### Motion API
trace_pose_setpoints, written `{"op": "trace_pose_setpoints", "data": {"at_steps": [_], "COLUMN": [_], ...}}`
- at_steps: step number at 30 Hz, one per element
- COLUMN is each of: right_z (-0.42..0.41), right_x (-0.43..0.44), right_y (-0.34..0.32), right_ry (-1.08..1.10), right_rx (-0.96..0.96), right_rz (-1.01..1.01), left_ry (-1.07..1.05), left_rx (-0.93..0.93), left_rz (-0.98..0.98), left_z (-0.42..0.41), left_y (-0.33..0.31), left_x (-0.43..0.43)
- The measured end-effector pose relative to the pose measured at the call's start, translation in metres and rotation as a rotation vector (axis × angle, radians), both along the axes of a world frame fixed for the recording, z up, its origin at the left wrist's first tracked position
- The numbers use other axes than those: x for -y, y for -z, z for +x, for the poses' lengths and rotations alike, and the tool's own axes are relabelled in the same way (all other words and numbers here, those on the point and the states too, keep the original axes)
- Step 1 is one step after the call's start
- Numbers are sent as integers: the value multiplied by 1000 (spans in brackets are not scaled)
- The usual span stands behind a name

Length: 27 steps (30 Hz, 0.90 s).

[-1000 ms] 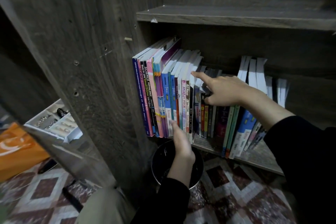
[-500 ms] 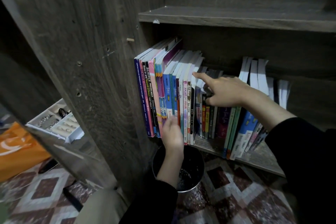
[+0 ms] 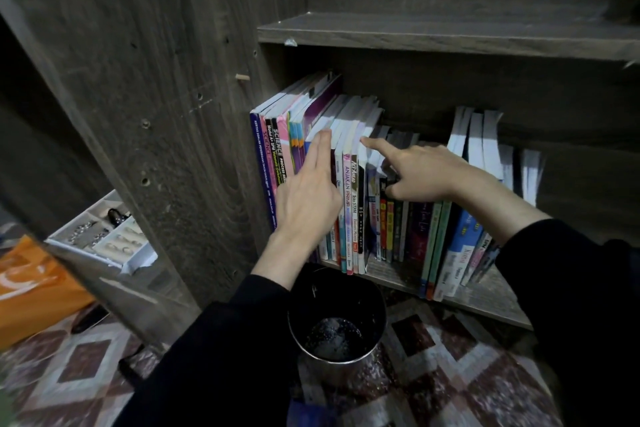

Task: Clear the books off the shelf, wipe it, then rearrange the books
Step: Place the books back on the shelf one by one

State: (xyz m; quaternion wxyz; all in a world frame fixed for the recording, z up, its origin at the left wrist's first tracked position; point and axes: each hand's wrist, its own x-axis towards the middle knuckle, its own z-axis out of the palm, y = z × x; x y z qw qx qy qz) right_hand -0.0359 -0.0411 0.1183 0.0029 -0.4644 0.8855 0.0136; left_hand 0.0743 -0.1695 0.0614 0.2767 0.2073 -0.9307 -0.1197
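A row of upright books [image 3: 349, 204] fills the lower shelf [image 3: 485, 298] of a dark wooden bookcase; taller ones stand at the left, shorter ones in the middle, and several lean at the right [image 3: 460, 246]. My left hand [image 3: 308, 194] lies flat against the spines of the tall books, its straight fingers reaching their top edges. My right hand [image 3: 415, 170] rests on the tops of the shorter books, index finger stretched out to the top of a tall white-edged book, the other fingers curled.
A black metal bin [image 3: 337, 322] stands on the patterned floor [image 3: 433, 374] just below the shelf. The upper shelf board [image 3: 450, 35] is bare. Left of the bookcase side panel [image 3: 156, 114] sit a white compartment tray [image 3: 104, 236] and an orange bag [image 3: 31, 284].
My left hand rose from the bottoms of the spines up to the top edges of the tall books. My right hand stayed in place.
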Motion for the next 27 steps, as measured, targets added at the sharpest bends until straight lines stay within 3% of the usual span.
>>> {"op": "trace_pose_setpoints", "data": {"at_steps": [5, 8, 10, 16, 20, 27], "right_z": [2, -1, -1, 1, -1, -8], "right_x": [-1, -1, -1, -2, -1, 1], "right_y": [-1, 1, 2, 2, 4, 9], "right_ry": [13, -2, -4, -8, -11, -43], "right_rx": [7, -5, -15, -41, -59, -79], "right_rz": [7, -36, -56, -42, -23, -12], "left_ry": [73, 75, 31, 88, 87, 59], "left_rx": [-36, -353, -462, -115, 20, 44], "left_rz": [203, 269, 295, 667, 672, 634], "left_z": [3, 10, 14, 8, -2, -11], "left_y": [-8, -1, 14, 71, 101, 111], "left_x": [1, -5, -11, -9, -5, 8]}}
